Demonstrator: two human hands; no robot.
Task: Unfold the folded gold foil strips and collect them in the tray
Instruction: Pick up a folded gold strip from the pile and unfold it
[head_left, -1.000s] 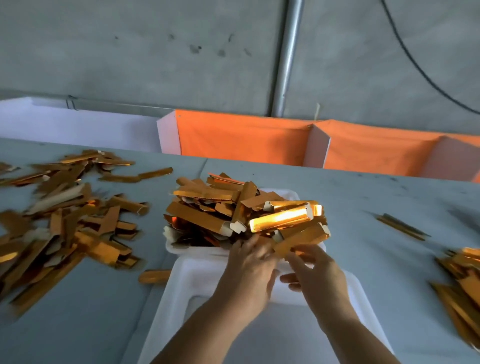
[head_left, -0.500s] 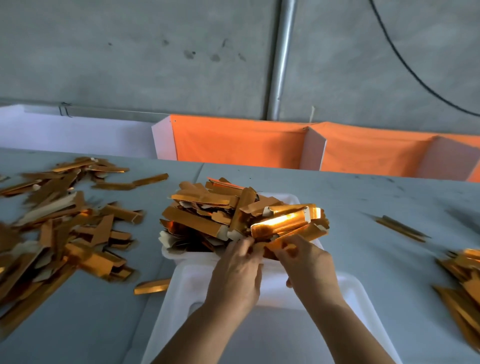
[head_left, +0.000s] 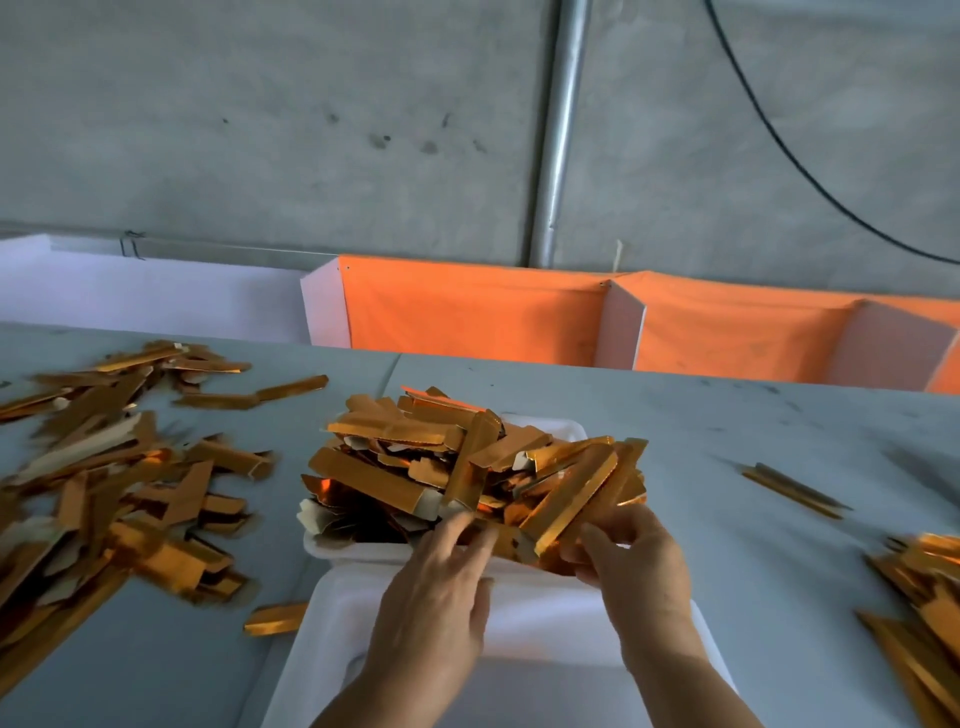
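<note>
A white tray in the middle of the table is heaped with gold foil strips. My right hand grips the near end of a long gold strip that lies slanted on the heap's right side. My left hand reaches to the heap's front edge, fingers fairly straight and touching the strips there. Whether the left fingers pinch anything is hidden by the hand.
A second white tray lies under my forearms. Loose gold strips cover the table's left side, one strip lies near the tray, another pile sits at right, a thin strip beyond. An orange partition lines the far edge.
The long strip has turned from level to slanted on the heap's right. My right hand moved right and my left hand's fingers straightened. The view shifted slightly down.
</note>
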